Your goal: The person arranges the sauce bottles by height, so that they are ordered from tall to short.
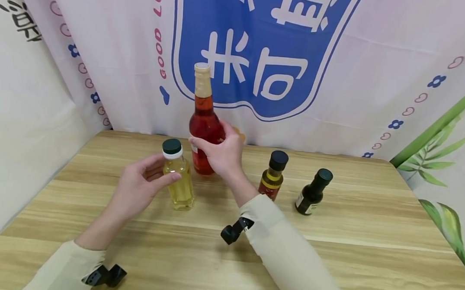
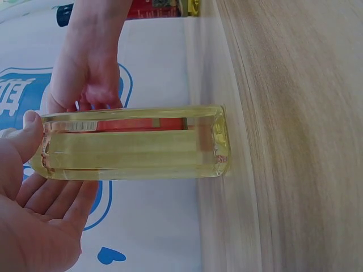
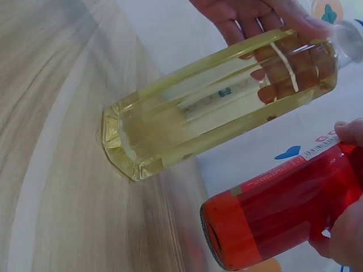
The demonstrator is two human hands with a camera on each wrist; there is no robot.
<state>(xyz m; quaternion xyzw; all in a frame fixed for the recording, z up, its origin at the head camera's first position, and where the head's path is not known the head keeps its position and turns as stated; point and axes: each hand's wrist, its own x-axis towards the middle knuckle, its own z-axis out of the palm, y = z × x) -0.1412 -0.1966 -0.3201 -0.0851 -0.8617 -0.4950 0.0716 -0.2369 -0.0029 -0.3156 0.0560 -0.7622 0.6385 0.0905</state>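
Note:
My left hand (image 1: 139, 184) holds a clear bottle of pale yellow oil (image 1: 181, 188) near its shoulder, thumb in front and fingers behind. The bottle has a dark green cap over a white collar. Farther back, my right hand (image 1: 226, 151) grips a tall bottle of red liquid (image 1: 204, 126) around its body; its neck is wrapped in gold. In the right wrist view, the red bottle (image 3: 278, 209) is beside the oil bottle (image 3: 221, 102), with a gap between them. Part of the red bottle's label is hidden by my right hand.
To the right stand a black-capped bottle with a red label (image 1: 272, 177), partly hidden by my right forearm, and a small dark bottle (image 1: 313, 194) with a green cap. Something orange (image 1: 239, 134) peeks out behind my right hand. A printed cloth (image 1: 141, 102) hangs behind the wooden table (image 1: 196, 264).

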